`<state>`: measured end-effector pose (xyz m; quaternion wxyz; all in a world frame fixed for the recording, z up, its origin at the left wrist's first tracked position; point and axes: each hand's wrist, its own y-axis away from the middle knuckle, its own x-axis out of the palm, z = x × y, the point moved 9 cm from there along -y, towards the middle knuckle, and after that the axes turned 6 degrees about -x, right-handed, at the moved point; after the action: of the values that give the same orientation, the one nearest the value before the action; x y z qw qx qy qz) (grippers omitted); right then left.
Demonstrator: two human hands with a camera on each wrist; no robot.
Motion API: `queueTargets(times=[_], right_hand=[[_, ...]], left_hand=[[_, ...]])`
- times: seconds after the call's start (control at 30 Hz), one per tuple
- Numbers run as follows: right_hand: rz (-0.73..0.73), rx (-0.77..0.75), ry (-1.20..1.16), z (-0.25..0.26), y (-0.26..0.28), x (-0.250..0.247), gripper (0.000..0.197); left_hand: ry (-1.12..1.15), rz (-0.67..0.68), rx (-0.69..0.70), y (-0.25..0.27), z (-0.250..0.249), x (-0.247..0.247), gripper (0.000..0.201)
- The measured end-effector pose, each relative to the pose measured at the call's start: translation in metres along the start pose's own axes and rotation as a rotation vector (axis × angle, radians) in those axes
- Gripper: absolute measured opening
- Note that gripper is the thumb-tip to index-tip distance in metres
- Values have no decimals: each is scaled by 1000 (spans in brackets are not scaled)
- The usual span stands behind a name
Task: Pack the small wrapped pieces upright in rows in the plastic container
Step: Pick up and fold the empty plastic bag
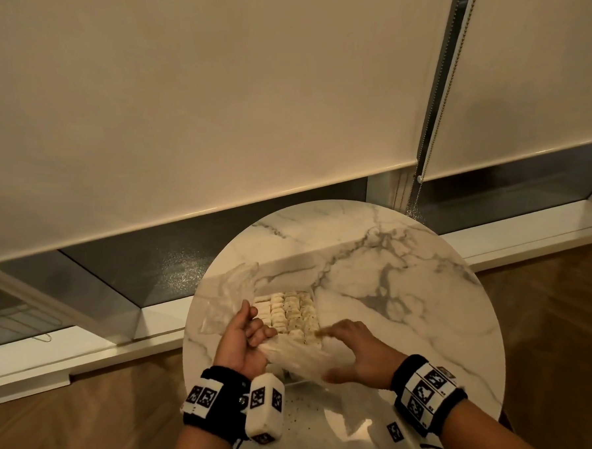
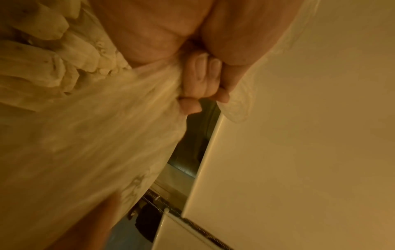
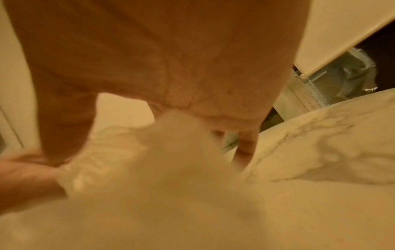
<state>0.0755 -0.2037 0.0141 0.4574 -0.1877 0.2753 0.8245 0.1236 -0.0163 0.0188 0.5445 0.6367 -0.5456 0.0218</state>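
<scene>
Head view: rows of small wrapped pieces (image 1: 287,314) standing upright in the plastic container (image 1: 312,293) on the marble table (image 1: 411,287), filling most of what shows; near end hidden under a clear plastic bag (image 1: 294,356).
Head view, hands: left hand (image 1: 241,344) bunching one end of the bag, right hand (image 1: 358,353) over the other end, fingers reaching toward the container.
Left wrist view: fingers (image 2: 200,79) curled tight on gathered film; packed pieces (image 2: 42,55) close by.
Right wrist view: blurred; palm (image 3: 171,59) above the film, grip on it not clear enough to tell.
Progress: packing probably near done; any loose pieces left unseen.
</scene>
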Motion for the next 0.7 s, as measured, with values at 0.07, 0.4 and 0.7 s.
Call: queueTargets(times=[0.07, 0.4, 0.7], right_hand=[[-77, -68, -137, 22, -3, -6, 116], [37, -28, -514, 38, -20, 39, 28], [-93, -187, -891, 59, -24, 16, 32]], left_hand=[[-8, 26, -3, 3, 12, 10, 32], [21, -41, 22, 7, 2, 0, 28], [-295, -352, 66, 2, -12, -73, 27]])
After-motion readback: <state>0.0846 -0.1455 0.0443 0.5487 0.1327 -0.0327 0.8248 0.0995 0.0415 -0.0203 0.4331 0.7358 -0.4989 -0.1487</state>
